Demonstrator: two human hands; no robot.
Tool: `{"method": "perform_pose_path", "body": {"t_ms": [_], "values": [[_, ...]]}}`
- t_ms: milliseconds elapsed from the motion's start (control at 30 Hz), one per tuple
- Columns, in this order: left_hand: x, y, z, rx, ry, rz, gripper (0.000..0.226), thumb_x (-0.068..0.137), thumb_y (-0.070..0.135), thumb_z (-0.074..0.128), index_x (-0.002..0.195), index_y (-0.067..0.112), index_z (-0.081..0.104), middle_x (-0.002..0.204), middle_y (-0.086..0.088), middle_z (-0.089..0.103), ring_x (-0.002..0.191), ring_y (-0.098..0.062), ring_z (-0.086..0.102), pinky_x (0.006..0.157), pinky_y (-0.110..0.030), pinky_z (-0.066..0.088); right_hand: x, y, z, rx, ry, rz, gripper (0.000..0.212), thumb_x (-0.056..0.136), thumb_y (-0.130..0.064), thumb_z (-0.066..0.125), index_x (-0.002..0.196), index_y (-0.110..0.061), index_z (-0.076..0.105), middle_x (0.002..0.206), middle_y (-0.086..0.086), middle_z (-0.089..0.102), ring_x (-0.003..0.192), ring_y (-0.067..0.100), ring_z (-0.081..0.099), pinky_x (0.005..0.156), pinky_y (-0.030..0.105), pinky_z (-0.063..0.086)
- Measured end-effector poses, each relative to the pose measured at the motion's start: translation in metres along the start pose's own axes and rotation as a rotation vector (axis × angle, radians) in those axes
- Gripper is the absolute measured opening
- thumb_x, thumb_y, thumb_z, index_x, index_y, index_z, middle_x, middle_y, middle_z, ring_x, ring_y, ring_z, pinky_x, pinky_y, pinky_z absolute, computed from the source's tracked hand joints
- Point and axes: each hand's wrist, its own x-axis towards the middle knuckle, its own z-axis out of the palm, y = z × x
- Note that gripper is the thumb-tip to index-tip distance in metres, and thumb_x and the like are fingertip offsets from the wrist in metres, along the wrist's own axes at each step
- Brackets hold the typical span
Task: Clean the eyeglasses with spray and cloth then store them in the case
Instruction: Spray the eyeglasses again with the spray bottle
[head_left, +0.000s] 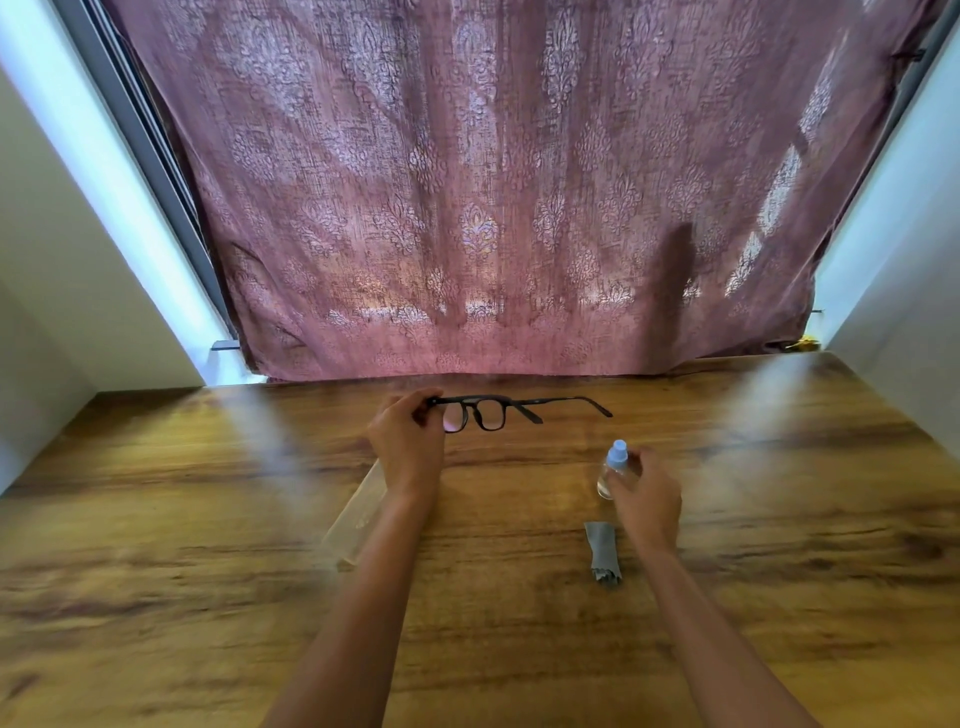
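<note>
Black-framed eyeglasses (491, 410) are held above the wooden table (208, 519), their temples unfolded and pointing right. My left hand (408, 441) pinches the frame at its left corner. My right hand (647, 493) grips a small clear spray bottle (613, 467) with a light blue cap, upright, to the right of and nearer than the glasses. A folded grey cloth (602, 553) lies on the table just below the bottle. A clear, long glasses case (353, 519) lies under my left forearm, partly hidden by it.
A maroon patterned curtain (493, 208) hangs along the table's far edge. White walls (52, 312) close in on the left and right. Bare wood stretches to both sides of my arms.
</note>
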Motion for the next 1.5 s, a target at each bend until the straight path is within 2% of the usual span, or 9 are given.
{"method": "perform_pose_path", "body": {"t_ms": [167, 333, 400, 467, 567, 667, 767, 1200, 1500], "values": [[-0.001, -0.001, 0.004, -0.150, 0.023, -0.117, 0.019, 0.077, 0.005, 0.068, 0.095, 0.011, 0.073, 0.075, -0.002, 0.068, 0.069, -0.014, 0.061, 0.060, 0.001, 0.040, -0.018, -0.007, 0.000, 0.196, 0.067, -0.190, 0.030, 0.083, -0.019, 0.063, 0.110, -0.007, 0.056, 0.094, 0.004, 0.060, 0.082, 0.018, 0.056, 0.063, 0.015, 0.038], [-0.007, -0.014, 0.011, -0.369, -0.028, -0.314, 0.011, 0.077, 0.013, 0.072, 0.088, 0.016, 0.073, 0.070, 0.004, 0.068, 0.067, -0.010, 0.063, 0.076, -0.028, 0.053, -0.052, -0.026, 0.009, 0.522, -0.090, -0.300, 0.024, 0.086, -0.039, 0.040, 0.097, -0.020, 0.049, 0.067, 0.007, 0.051, 0.048, 0.015, 0.045, 0.039, 0.026, 0.041], [-0.012, -0.014, 0.014, -0.431, -0.057, -0.353, 0.010, 0.079, 0.011, 0.070, 0.089, 0.013, 0.072, 0.070, 0.005, 0.066, 0.061, -0.003, 0.062, 0.071, -0.022, 0.054, -0.063, -0.040, 0.014, 0.540, -0.153, -0.301, 0.017, 0.085, -0.040, 0.041, 0.095, -0.028, 0.048, 0.064, 0.003, 0.049, 0.045, 0.013, 0.043, 0.037, 0.024, 0.040], [-0.015, -0.014, 0.016, -0.472, -0.080, -0.354, 0.011, 0.080, 0.009, 0.068, 0.091, 0.011, 0.071, 0.066, 0.009, 0.066, 0.057, 0.003, 0.061, 0.067, -0.017, 0.054, -0.069, -0.057, 0.016, 0.507, -0.185, -0.324, 0.018, 0.084, -0.043, 0.046, 0.100, -0.033, 0.047, 0.063, 0.000, 0.049, 0.046, 0.011, 0.044, 0.041, 0.027, 0.041], [-0.018, -0.013, 0.018, -0.530, -0.128, -0.367, 0.010, 0.080, 0.007, 0.068, 0.089, 0.010, 0.070, 0.069, 0.003, 0.066, 0.063, -0.004, 0.060, 0.075, -0.030, 0.054, -0.069, -0.081, 0.016, 0.397, -0.194, -0.451, 0.043, 0.089, -0.025, 0.055, 0.129, -0.030, 0.040, 0.057, -0.009, 0.043, 0.047, 0.006, 0.041, 0.047, 0.018, 0.037], [-0.023, -0.010, 0.015, -0.544, -0.172, -0.339, 0.011, 0.082, 0.006, 0.065, 0.091, 0.011, 0.069, 0.070, 0.000, 0.064, 0.068, -0.009, 0.059, 0.067, -0.016, 0.052, -0.065, -0.099, 0.012, 0.297, -0.175, -0.606, 0.058, 0.089, -0.011, 0.054, 0.140, -0.026, 0.031, 0.055, -0.012, 0.038, 0.048, 0.009, 0.041, 0.047, 0.015, 0.036], [-0.028, -0.006, 0.012, -0.547, -0.199, -0.321, 0.014, 0.083, 0.006, 0.064, 0.087, 0.018, 0.068, 0.064, 0.005, 0.064, 0.063, -0.006, 0.059, 0.055, -0.007, 0.047, -0.061, -0.108, 0.010, 0.219, -0.171, -0.631, 0.056, 0.087, -0.011, 0.056, 0.137, -0.027, 0.037, 0.052, -0.018, 0.036, 0.048, 0.006, 0.046, 0.047, 0.011, 0.035], [-0.035, 0.003, 0.006, -0.618, -0.259, -0.341, 0.015, 0.083, 0.004, 0.064, 0.083, 0.018, 0.070, 0.063, 0.007, 0.066, 0.057, 0.003, 0.062, 0.061, -0.012, 0.053, -0.069, -0.100, 0.011, 0.007, -0.206, -0.584, 0.042, 0.086, -0.013, 0.056, 0.126, -0.023, 0.045, 0.047, -0.008, 0.042, 0.039, 0.011, 0.042, 0.041, 0.016, 0.031], [-0.037, 0.006, 0.004, -0.620, -0.267, -0.354, 0.013, 0.081, 0.007, 0.066, 0.082, 0.020, 0.070, 0.072, -0.003, 0.068, 0.072, -0.014, 0.064, 0.075, -0.030, 0.054, -0.072, -0.098, 0.012, 0.047, -0.235, -0.664, 0.040, 0.086, -0.012, 0.055, 0.119, -0.030, 0.042, 0.068, 0.000, 0.062, 0.043, 0.011, 0.048, 0.041, 0.023, 0.038]]}}
